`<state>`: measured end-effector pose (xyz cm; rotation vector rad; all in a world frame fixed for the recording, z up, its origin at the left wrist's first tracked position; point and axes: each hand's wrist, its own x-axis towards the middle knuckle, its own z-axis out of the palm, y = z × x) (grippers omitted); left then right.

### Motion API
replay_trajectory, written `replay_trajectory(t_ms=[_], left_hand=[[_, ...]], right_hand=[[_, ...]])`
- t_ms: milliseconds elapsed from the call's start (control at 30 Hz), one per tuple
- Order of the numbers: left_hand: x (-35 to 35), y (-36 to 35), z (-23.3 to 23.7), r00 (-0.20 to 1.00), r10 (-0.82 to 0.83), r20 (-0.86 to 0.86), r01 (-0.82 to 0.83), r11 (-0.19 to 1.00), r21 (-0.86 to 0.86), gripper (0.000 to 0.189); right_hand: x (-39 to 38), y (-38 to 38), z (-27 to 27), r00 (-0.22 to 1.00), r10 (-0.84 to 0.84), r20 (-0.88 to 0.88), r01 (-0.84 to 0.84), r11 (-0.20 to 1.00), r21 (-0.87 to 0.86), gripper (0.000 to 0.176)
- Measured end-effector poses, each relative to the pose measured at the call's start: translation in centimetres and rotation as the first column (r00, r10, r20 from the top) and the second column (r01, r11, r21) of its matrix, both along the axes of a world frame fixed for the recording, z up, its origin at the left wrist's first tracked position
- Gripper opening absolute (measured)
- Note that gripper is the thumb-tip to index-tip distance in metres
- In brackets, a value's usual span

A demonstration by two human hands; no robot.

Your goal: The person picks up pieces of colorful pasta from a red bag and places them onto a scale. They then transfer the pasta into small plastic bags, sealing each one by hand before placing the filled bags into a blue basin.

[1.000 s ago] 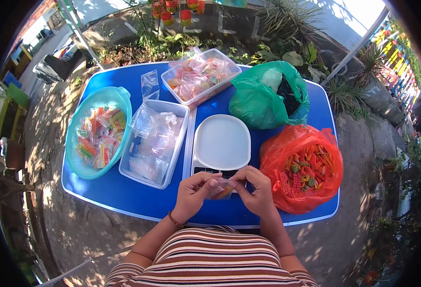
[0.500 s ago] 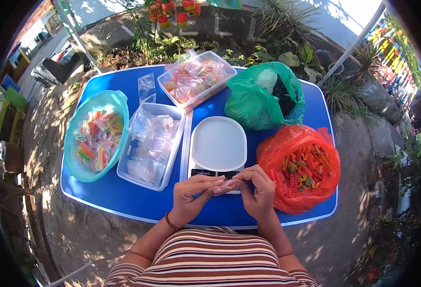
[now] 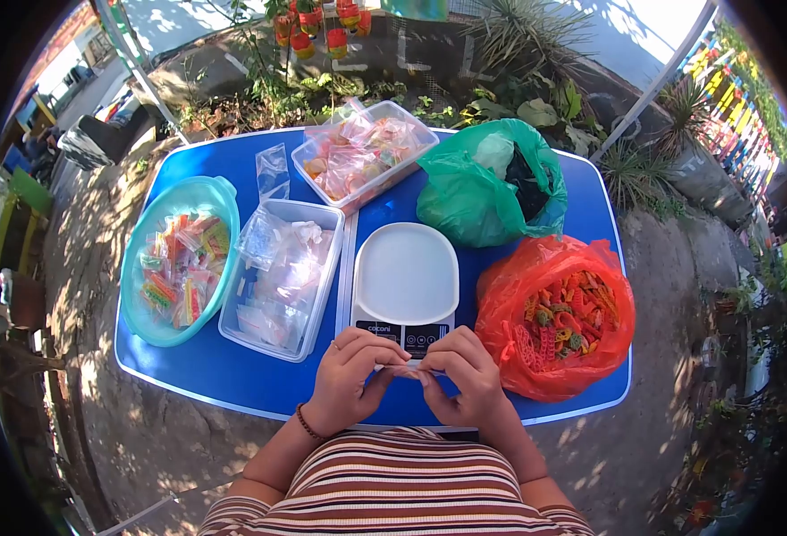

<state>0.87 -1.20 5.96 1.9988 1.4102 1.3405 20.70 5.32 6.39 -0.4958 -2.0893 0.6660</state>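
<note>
Between both hands is a small clear plastic bag (image 3: 407,371), its top edge pinched on either side; its contents are mostly hidden by the fingers. My left hand (image 3: 350,375) is closed on the bag's left end, a beaded bracelet at the wrist. At the right end, my right hand (image 3: 461,375) pinches it between thumb and fingers. Just beyond the hands stands a white digital scale (image 3: 407,272) with a bare tray, its dark control panel partly covered by my fingers. A red plastic bag (image 3: 500,348) full of orange, red and green snack pieces sits beside my right hand.
On the blue table (image 3: 206,380), a turquoise basin (image 3: 130,277) holds small filled packets. A clear box (image 3: 301,348) contains plastic bags, with one loose bag (image 3: 273,171) behind it. Another box (image 3: 411,163) of filled packets and a green bag (image 3: 451,201) stand at the back.
Both hands have shifted slightly left and lower, and the small bag is now stretched level between them. More of the scale's control panel shows.
</note>
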Motion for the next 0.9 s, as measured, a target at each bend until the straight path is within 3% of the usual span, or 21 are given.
replay_trajectory(t_ms=[400, 667, 900], left_hand=[[0.6, 0.1, 0.2, 0.996, -0.009, -0.09, 0.01, 1.0, 0.012, 0.012], [-0.3, -0.3, 0.5, 0.976, 0.041, -0.214, -0.011, 0.99, 0.142, 0.013], [-0.4, -1.5, 0.6, 0.998, -0.055, 0.027, 0.055, 0.998, 0.008, 0.02]], right_hand=[[0.0, -0.3, -0.3, 0.997, -0.028, 0.072, 0.026, 0.999, 0.025, 0.021], [1.6, -0.2, -0.2, 0.996, -0.035, 0.079, 0.035, 0.999, -0.002, 0.018], [-0.1, -0.5, 0.9, 0.995, -0.034, 0.091, 0.027, 0.996, 0.079, 0.015]])
